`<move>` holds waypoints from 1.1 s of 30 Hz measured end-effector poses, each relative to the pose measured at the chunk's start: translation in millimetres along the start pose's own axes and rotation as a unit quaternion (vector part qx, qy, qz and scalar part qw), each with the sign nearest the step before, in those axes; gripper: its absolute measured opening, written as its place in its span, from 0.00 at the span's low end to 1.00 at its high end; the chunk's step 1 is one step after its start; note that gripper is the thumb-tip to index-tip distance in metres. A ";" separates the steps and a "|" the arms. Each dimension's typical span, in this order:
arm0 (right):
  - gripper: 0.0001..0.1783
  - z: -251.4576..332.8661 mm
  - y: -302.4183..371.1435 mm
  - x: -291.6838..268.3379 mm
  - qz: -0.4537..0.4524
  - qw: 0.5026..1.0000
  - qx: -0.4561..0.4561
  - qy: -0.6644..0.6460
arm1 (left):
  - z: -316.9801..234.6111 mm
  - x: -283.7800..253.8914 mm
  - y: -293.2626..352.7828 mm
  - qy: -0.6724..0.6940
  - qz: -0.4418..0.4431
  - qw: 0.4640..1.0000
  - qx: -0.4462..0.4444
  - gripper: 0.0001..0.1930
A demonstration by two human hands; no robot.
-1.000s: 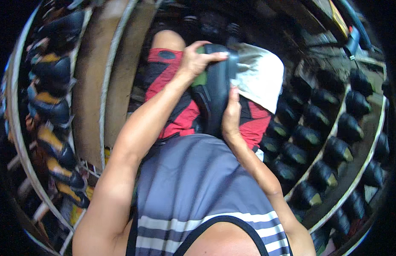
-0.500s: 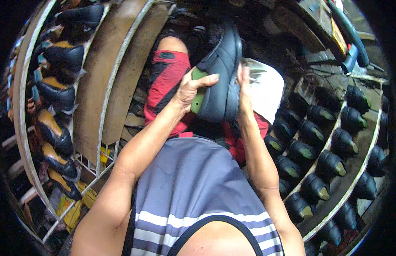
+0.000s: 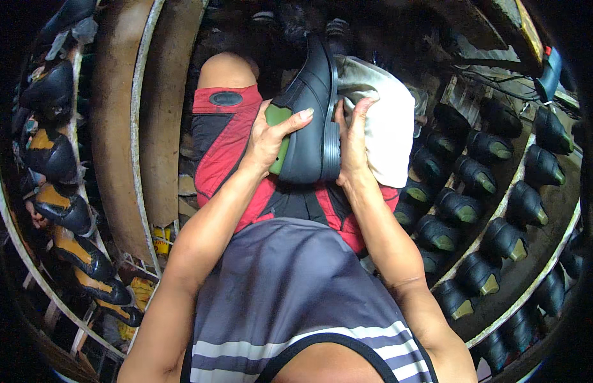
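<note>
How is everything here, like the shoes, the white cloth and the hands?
Black shoe: held up, sole toward the right.
Green shoe form: inside that shoe, partly showing.
Left hand: gripping shoe and form.
Right hand: open, by the sole.
White cloth: draped over the right leg.
Right-side shoes: racked in rows.
Left-side shoes: racked, tan undersides showing.

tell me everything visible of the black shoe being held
The smooth, leather-looking black shoe is held above red and black shorts, toe pointing away from the person, sole facing right. Seams cross its upper; its black heel is ridged. A green form fills its opening. The left hand grips shoe and form, thumb on the upper; the open right hand is beside the sole, contact unclear.
</note>
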State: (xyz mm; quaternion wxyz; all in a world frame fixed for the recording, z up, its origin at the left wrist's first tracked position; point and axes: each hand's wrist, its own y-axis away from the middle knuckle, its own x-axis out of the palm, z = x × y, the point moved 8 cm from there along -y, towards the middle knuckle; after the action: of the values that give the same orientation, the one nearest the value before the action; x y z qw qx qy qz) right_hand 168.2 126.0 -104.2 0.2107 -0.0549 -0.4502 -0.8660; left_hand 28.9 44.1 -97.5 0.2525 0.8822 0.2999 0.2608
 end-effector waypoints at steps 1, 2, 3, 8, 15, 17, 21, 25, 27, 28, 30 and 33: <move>0.79 3.5 0.5 2.0 -0.006 1.000 -0.005 0.022 | -0.1 0.8 0.0 0.010 0.000 1.000 -0.001 0.32; 0.80 6.7 2.2 2.3 -0.017 0.999 -0.002 0.046 | -0.9 0.0 0.5 0.001 -0.008 1.000 0.001 0.33; 0.79 11.1 3.8 6.7 -0.012 0.999 -0.011 0.040 | -1.6 0.1 -0.1 -0.007 -0.013 1.000 0.003 0.33; 0.72 16.3 10.4 27.0 0.037 0.999 -0.015 -0.023 | -2.7 -0.5 -3.3 -0.008 -0.024 1.000 0.013 0.28; 0.57 10.7 -5.6 2.9 -0.055 0.984 -0.098 0.139 | 0.2 -5.8 -2.8 -0.048 -0.020 0.998 0.035 0.33; 0.59 4.3 -3.5 11.5 0.030 0.992 -0.092 0.087 | -3.7 -4.1 0.0 -0.073 -0.007 0.996 0.057 0.37; 0.62 13.8 17.5 19.8 0.052 0.992 -0.090 0.071 | -20.7 -8.5 19.7 -0.160 -0.026 0.984 0.068 0.42; 0.62 93.1 48.7 29.2 0.053 0.956 -0.264 0.116 | -62.2 3.6 64.1 -0.070 0.102 0.987 0.103 0.45; 0.59 153.8 65.2 19.8 0.024 0.915 -0.390 0.105 | -94.3 12.1 85.3 -0.092 0.183 0.969 0.139 0.47; 0.55 180.8 70.2 17.3 0.026 0.898 -0.418 0.135 | -104.6 15.7 90.0 -0.120 0.205 0.963 0.128 0.50; 0.51 217.1 94.5 12.3 0.018 0.844 -0.522 0.126 | -123.1 21.3 98.4 -0.187 0.245 0.944 0.115 0.55; 0.47 232.3 117.0 6.4 0.054 0.826 -0.535 0.170 | -145.1 30.1 101.3 -0.292 0.287 0.905 0.113 0.57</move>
State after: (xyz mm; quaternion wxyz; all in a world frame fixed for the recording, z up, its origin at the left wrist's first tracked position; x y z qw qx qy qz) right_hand 188.9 251.3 122.9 0.2682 -0.0350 0.1304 -0.9539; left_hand 1.0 35.8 79.6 0.1415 0.9894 -0.0263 0.0171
